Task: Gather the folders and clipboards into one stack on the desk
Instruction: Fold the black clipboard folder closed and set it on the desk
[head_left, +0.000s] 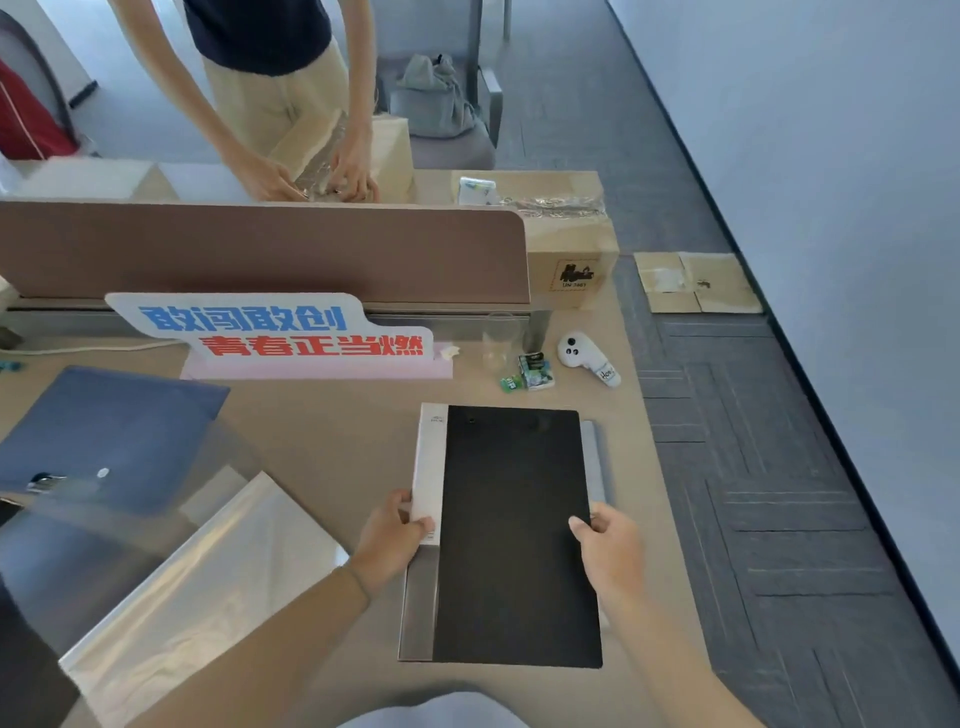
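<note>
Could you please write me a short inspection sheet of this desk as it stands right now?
Surface: tan desk, brown divider at the back.
Job's things: black clipboard on a grey folder; blue folder and clear folders lie apart.
Clutter: sign, glass, white controller, small green packet.
Grip: left hand and right hand hold the stack's edges.
Cables: white cable.
Surroundings: another person, cardboard boxes, chair.
</note>
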